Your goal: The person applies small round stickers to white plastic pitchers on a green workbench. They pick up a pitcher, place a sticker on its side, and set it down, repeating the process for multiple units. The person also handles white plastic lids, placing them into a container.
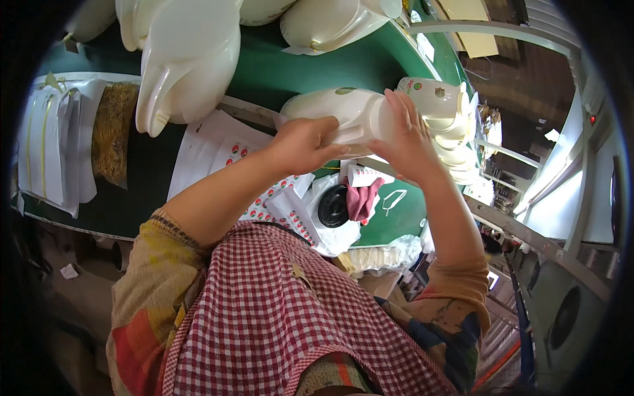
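Between my hands lies a glossy white jug [360, 127], tilted on its side, with a green printed mark on its upper wall. My left hand [307, 142] is closed round its near side, by the handle, with thumb and forefinger pointing right. Against the jug's right end rests my right hand [413, 142], its fingers stretched up over that end and the thumb below, gripping it. Part of the jug is hidden behind both hands. Just past my right hand, more white vessels with printed floral marks [439, 102] stand in a row.
Large white jugs [191, 59] crowd the green table's far left. Sheets of red-and-green stickers [264, 204], a black round lid [333, 206] and a pink cloth [363, 198] lie nearer me. A stack of white sheets [56, 145] and bundled golden ties [115, 132] sit at left.
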Motion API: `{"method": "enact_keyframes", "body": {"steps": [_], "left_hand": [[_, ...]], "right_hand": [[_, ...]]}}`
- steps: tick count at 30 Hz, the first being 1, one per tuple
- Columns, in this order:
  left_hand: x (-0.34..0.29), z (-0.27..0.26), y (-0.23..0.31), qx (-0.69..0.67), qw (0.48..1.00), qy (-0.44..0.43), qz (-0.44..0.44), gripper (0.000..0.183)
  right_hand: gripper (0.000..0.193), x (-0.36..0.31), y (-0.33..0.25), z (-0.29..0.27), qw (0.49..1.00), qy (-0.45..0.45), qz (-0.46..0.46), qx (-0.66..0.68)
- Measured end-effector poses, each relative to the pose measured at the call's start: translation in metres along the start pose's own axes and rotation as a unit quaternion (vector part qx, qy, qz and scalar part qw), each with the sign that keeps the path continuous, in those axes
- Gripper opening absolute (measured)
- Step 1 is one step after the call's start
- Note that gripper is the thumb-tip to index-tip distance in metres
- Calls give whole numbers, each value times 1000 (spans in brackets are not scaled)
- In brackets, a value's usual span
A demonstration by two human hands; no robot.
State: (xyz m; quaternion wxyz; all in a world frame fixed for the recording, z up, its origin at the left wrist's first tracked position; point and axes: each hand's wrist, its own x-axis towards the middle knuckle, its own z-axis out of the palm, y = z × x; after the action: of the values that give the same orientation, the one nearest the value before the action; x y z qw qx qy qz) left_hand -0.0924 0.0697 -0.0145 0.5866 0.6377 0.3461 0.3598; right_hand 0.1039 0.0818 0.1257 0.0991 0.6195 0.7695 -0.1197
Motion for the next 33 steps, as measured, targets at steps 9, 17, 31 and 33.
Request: {"method": "enact_keyframes", "body": {"steps": [9, 17, 31, 33], "left_hand": [[-1, 1, 1, 5, 1000, 10, 10, 37], [7, -3, 4, 11, 1000, 11, -1, 39], [9, -5, 4, 24, 1000, 12, 5, 39], [11, -1, 1, -7, 1000, 3, -8, 39]], "right_hand": [[77, 22, -27, -52, 963, -146, 185, -127], [52, 1, 14, -34, 985, 38, 90, -144], [45, -3, 22, -35, 997, 51, 55, 0], [51, 2, 14, -20, 989, 118, -72, -46]]}}
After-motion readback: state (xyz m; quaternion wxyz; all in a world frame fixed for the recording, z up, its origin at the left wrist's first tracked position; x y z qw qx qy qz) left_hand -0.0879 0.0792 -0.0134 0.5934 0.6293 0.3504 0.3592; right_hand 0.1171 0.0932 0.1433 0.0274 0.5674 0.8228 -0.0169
